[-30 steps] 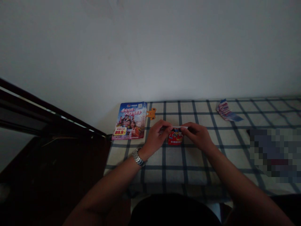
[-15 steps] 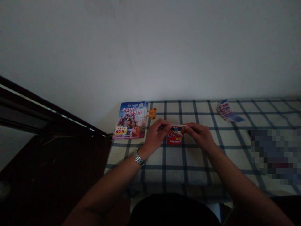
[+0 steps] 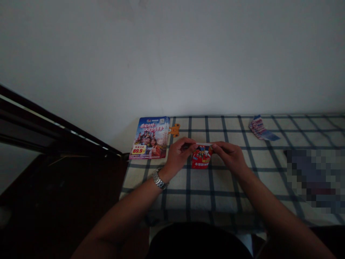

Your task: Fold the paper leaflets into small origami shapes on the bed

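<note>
A red printed leaflet, folded along a pale upper edge, is held up between my two hands over the checked cloth. My left hand, with a metal watch on its wrist, pinches the leaflet's upper left corner between thumb and fingers. At the upper right corner, my right hand pinches it the same way. The leaflet's printed face is turned towards me; its back is hidden.
A stack of blue and pink flyers lies left of my hands, with an orange bear-shaped piece beside it. Further right is a pleated paper piece. A blurred dark object lies far right. The wall borders the cloth-covered surface.
The leaflet's lower part has tilted so that more of its red printed face shows. Both hands keep their pinch at nearly the same place.
</note>
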{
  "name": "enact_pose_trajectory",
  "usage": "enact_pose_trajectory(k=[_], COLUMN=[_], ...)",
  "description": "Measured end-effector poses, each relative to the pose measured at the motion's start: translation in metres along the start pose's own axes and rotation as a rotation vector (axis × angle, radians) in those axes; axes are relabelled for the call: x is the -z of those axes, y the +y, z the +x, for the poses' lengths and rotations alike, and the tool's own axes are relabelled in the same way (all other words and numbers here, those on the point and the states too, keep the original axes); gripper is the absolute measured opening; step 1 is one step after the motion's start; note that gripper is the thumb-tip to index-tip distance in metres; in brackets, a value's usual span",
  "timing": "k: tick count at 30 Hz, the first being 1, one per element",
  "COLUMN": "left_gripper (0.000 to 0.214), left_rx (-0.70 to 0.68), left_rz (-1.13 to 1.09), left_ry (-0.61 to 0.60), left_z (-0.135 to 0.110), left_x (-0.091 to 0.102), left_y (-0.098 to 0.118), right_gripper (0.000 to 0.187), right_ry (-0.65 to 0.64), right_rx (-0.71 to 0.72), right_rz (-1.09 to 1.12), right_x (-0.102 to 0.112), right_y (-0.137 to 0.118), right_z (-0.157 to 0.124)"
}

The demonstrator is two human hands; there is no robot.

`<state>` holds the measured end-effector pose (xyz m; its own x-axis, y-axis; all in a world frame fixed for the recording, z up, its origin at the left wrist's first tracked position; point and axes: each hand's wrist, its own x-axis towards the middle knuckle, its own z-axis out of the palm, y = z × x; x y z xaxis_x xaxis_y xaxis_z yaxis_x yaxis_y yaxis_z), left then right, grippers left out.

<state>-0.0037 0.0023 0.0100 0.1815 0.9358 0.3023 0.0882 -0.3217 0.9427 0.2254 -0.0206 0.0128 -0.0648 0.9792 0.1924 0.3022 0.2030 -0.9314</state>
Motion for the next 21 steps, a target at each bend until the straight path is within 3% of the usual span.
enact_pose_trajectory(k=[21], left_gripper=[0.026], left_rx=[-0.019], left_rz=[0.064], left_ry=[-0.023], left_z=[-0.0002], left_x=[-0.0023], left_y=[-0.0024], right_gripper=[0.037], right_ry=[-0.002], right_rx=[-0.015], right_rz=[-0.032], right_x=[-0.0018], right_y=[0.0008], right_z=[0.0025])
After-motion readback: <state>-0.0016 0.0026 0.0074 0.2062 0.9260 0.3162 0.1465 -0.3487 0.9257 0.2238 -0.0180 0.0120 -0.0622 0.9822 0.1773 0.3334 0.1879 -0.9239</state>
